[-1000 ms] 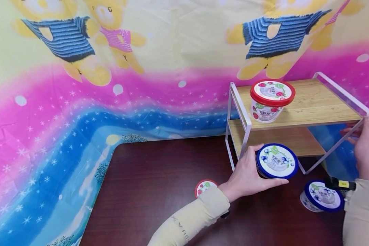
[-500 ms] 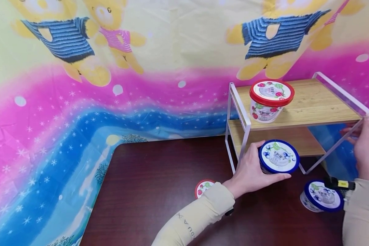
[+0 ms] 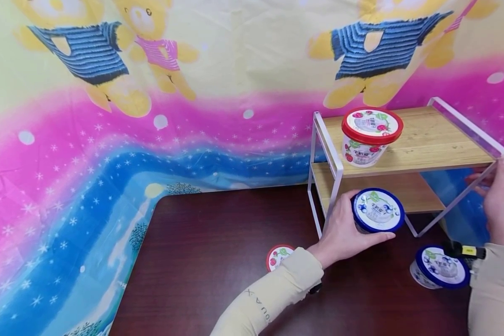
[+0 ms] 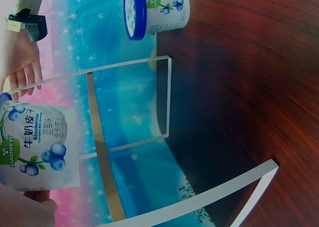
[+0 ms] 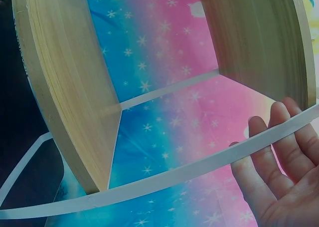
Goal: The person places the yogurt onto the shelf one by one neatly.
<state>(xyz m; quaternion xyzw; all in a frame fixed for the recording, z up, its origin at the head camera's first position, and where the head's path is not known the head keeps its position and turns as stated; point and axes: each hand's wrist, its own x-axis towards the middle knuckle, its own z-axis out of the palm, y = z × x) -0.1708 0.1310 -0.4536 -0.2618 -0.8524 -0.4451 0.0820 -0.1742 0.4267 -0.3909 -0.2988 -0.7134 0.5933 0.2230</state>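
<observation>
One round, blue-lidded white tub [image 3: 378, 210], gripped in left hand [image 3: 340, 238] before white-framed wooden two-tier rack [image 3: 469, 126]; right hand [image 3: 501, 200] clasping its post [image 5: 169, 174]; tub could clip rack if raised too close.

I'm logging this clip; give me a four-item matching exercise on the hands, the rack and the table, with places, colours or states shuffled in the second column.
Column one:
1. Left hand
2. Right hand
3. Shelf rack
4. Table

Column two:
A. Dark reddish-brown
B. Touching the white frame
C. Holding a blue-lidded tub
D. Bearing a red-lidded tub on its upper board

Pairs: 1-C, 2-B, 3-D, 4-A
</observation>
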